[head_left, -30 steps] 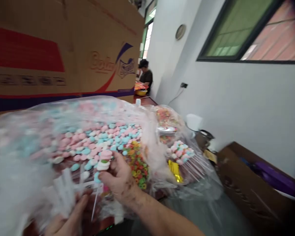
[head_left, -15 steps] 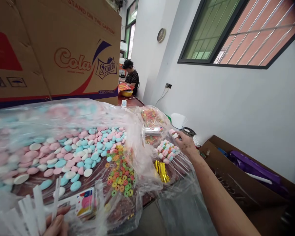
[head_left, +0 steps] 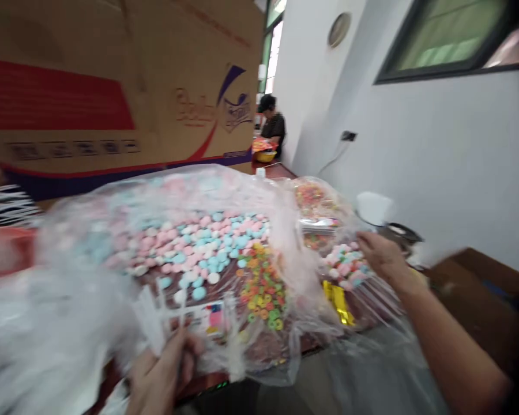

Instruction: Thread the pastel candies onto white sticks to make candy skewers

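My left hand (head_left: 164, 369) is closed around white sticks (head_left: 151, 320) at the lower left, one standing up apart from the fanned bundle. At the right, my right hand (head_left: 384, 259) reaches over a pile of candy skewers (head_left: 346, 265) of pink, white and blue sweets. Motion blur hides whether its fingers grip one. Between the hands, pink, blue and white candies (head_left: 203, 245) lie loose in a clear plastic bag (head_left: 281, 230). Coloured ring candies (head_left: 263, 288) are heaped beside them. Gold twist ties (head_left: 338, 302) lie just below the skewers.
A large cardboard carton (head_left: 155, 92) rises behind the bag. Printed cards (head_left: 214, 317) lie near my left hand. An open brown box (head_left: 476, 300) stands at the right. Further off, a person (head_left: 273, 127) works near a yellow bowl (head_left: 266, 156). A crumpled plastic bag (head_left: 69, 323) fills the lower left.
The view has swung left, so the scene sits further right. The pink-and-white skewer end earlier seen in my right hand no longer stands out apart from the pile. My left hand keeps the sticks.
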